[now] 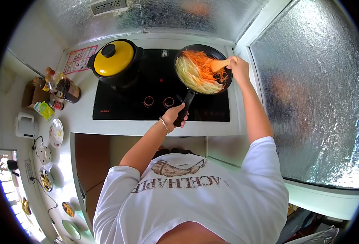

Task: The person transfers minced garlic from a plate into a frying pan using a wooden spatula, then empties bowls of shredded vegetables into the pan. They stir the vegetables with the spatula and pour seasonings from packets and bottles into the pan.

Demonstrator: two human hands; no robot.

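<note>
A black frying pan [182, 88] sits on the right side of the black cooktop [122, 103]. Shredded orange carrot [198, 62] and pale shreds [189, 76] lie in it, side by side and partly mixed. My left hand [175, 115] is wrapped round the pan's black handle [189, 99], near its end. At the pan's right rim, my right hand [238, 68] grips a wooden spatula [219, 65], whose blade touches the carrot.
A black pot with a yellow lid [120, 59] stands at the cooktop's back left. Sauce bottles [68, 90] are on the left counter, with a patterned plate [56, 133] and several bowls nearer me. A textured glass pane [309, 93] rises at the right.
</note>
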